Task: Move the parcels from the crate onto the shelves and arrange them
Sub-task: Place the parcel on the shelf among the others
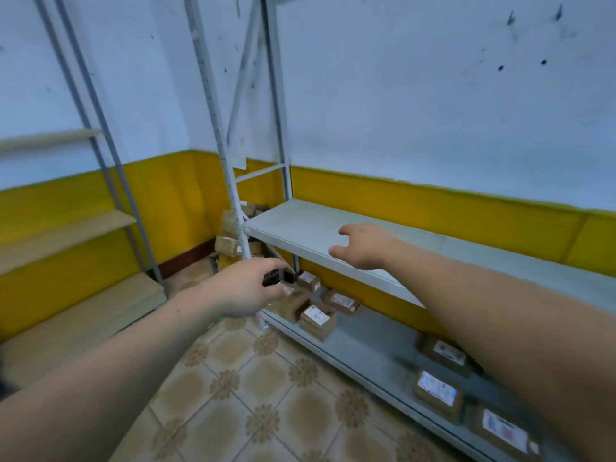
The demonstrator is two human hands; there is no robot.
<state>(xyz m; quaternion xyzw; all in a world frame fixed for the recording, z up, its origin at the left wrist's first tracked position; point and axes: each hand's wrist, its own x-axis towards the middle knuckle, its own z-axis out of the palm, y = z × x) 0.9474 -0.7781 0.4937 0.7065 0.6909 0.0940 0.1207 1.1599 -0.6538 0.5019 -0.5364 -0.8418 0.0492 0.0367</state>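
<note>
Far left: wooden shelves [66, 228] against the yellow-and-white wall, nothing on the boards in view.

Corner: a stack of brown boxes [230, 235] on the floor behind the metal rack's upright [233, 195].

Left hand [243, 288]: held out in the air above the tiled floor [266, 378]. Thumb and fingers apart in a loose curve, nothing clamped between them. A dark crate [275, 278] shows through the gap, mostly hidden behind the hand. The fingertips [283, 291] overlap the near corner of a labelled parcel [291, 305]. Contact cannot be told; the frame is blurred here.

Bottom shelf [366, 345], left end: that parcel lies with three more, namely a small one [308, 280] at the back, a flat one [341, 300] to its right, and a front one [316, 320] at the shelf edge. All sit just beyond and below the left fingertips, labels up.

Right hand [363, 246]: palm down over the grey middle shelf [293, 225], fingers spread and straight, holding nothing. Whether it touches the shelf surface cannot be told. No parcel lies near these fingers.

Bottom shelf, right end: three further labelled parcels [438, 393] in a row under the right forearm, well apart from both hands.
</note>
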